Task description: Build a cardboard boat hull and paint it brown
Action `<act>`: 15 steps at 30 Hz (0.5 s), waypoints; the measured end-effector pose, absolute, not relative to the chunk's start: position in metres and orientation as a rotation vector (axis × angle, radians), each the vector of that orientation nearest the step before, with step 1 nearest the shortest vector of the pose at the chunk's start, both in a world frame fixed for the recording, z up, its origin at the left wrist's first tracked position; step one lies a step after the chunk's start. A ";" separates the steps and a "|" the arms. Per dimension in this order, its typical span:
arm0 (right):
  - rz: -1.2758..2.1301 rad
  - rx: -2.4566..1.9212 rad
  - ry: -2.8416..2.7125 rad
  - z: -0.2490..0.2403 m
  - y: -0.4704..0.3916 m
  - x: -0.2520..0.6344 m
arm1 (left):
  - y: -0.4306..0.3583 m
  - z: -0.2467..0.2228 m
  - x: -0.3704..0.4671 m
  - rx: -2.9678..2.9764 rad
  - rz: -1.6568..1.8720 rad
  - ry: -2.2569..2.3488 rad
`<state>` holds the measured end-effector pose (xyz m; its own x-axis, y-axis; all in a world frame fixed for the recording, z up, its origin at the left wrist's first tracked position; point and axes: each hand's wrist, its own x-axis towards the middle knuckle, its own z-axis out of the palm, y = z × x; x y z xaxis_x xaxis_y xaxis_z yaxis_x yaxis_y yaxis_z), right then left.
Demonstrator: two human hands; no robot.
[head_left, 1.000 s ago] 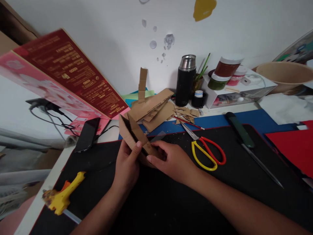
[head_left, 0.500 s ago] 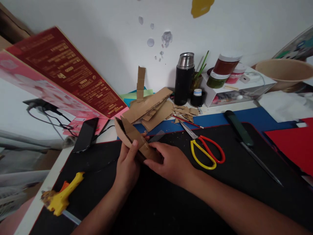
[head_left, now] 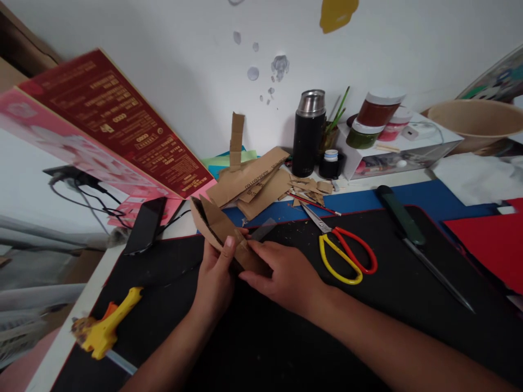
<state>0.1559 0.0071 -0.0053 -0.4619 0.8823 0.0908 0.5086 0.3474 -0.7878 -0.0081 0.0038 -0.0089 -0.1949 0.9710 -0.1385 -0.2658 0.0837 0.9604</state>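
Observation:
Between both hands is a folded cardboard piece [head_left: 223, 223], tilted, with an open slot between its walls at the upper left end. My left hand [head_left: 216, 272] grips its near side, thumb on the outer face and fingers hidden underneath. At the lower right end, my right hand [head_left: 281, 269] pinches it between thumb and fingers. A clear ruler-like strip [head_left: 263, 228] shows just behind the right hand. To the right, scissors [head_left: 341, 245] with one yellow and one red handle lie partly open on the black mat [head_left: 261, 348].
A yellow glue gun [head_left: 108, 326] lies at left near a black phone [head_left: 146, 224]. Cardboard scraps [head_left: 253, 182], a pencil [head_left: 316, 203] and a black thermos [head_left: 309, 136] are at the back. A long-bladed knife [head_left: 425, 250] lies right. A red-and-pink box [head_left: 118, 125] leans at left.
My left thumb has slid slightly right along the cardboard. Both hands keep their grip, and the whole view has shifted a little.

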 end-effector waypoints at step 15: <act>0.894 -1.206 -2.148 -0.008 0.004 0.154 | 0.005 -0.008 -0.004 0.768 1.422 1.203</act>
<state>0.1539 0.0040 -0.0078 -0.4716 0.8743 0.1151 0.5345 0.3872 -0.7513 -0.0038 0.0045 -0.0084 -0.2221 0.9627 -0.1549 -0.3121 0.0803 0.9466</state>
